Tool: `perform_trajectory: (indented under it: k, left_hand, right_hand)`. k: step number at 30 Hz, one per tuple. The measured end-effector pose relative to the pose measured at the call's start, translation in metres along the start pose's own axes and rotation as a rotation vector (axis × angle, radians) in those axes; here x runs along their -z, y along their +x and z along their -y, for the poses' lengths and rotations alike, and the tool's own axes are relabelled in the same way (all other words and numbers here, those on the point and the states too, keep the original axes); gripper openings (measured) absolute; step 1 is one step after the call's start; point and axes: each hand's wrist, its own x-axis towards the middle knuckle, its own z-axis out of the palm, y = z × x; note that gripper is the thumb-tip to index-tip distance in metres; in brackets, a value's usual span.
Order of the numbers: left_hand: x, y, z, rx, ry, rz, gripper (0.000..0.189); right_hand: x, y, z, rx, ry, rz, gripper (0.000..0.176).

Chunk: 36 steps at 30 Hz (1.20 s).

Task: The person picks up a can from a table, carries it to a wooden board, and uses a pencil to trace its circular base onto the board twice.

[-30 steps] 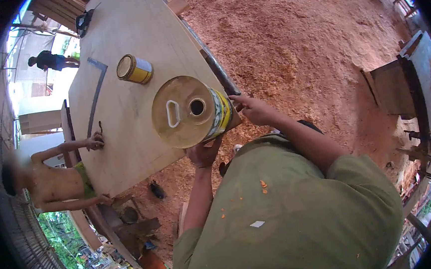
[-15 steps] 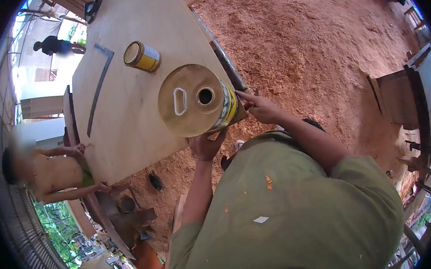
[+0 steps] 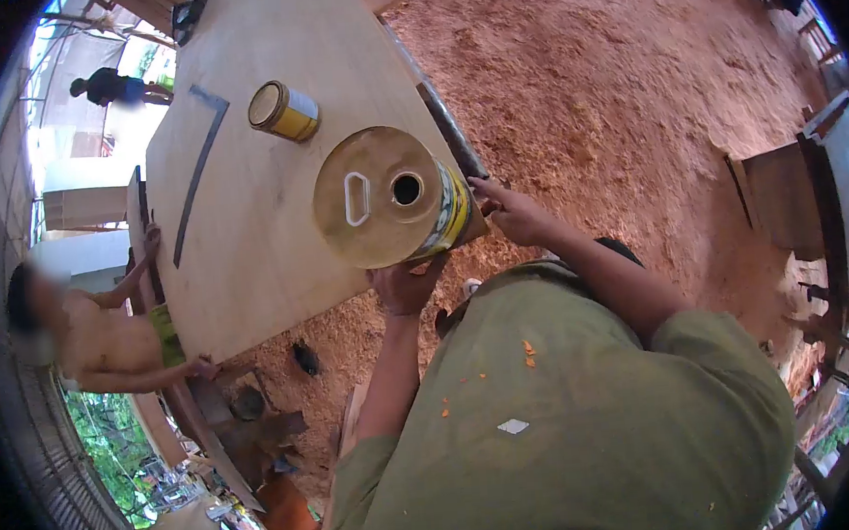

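Note:
A large round metal can (image 3: 372, 214), gold on top with a white handle and a dark round opening, stands at the near corner of a plywood sheet (image 3: 247, 267). My left hand (image 3: 408, 286) is at the sheet's near edge, against the can's lower side; its fingertips are hidden. My right hand (image 3: 518, 215) is at the sheet's corner, right of the can, index finger stretched along the edge and the other fingers curled at it. Beyond the large can lies a smaller yellow-and-white can (image 3: 286, 112). A metal square (image 3: 199, 167) rests flat farther left.
At the left, a shirtless person (image 3: 115, 341) stands by the sheet with one hand on its corner. Another person (image 3: 112, 88) is farther back. Reddish sawdust (image 3: 609, 85) covers the ground. A wooden structure (image 3: 784, 196) stands at the right.
The person at the left has moved one hand off the sheet and back to the dark upright piece beside it. My hands and the large can look nearly unmoved.

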Motion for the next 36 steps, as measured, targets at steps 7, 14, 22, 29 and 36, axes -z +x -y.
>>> perform_trajectory:
  k: [7, 14, 22, 29, 36]
  left_hand:
    - [0.001, -0.002, 0.002, 0.021, 0.003, -0.026, 0.041]
    - [-0.004, -0.010, 0.009, 0.061, -0.047, 0.036, 0.060]
    - [0.005, -0.006, 0.001, 0.139, 0.000, 0.026, 0.069]
    - [0.003, -0.005, 0.000, 0.138, 0.035, 0.058, 0.055]
    - [-0.003, 0.000, 0.003, 0.029, -0.132, 0.028, 0.024]
  right_hand:
    - [-0.008, 0.020, -0.042, 0.048, 0.019, 0.004, 0.079]
    - [-0.008, 0.013, -0.039, 0.102, 0.044, 0.016, 0.076]
    - [-0.014, 0.025, -0.049, 0.067, 0.234, 0.030, 0.079]
    - [0.003, 0.046, -0.044, 0.091, 0.084, 0.067, 0.070]
    - [0.018, 0.047, -0.032, 0.016, -0.169, -0.086, 0.047]
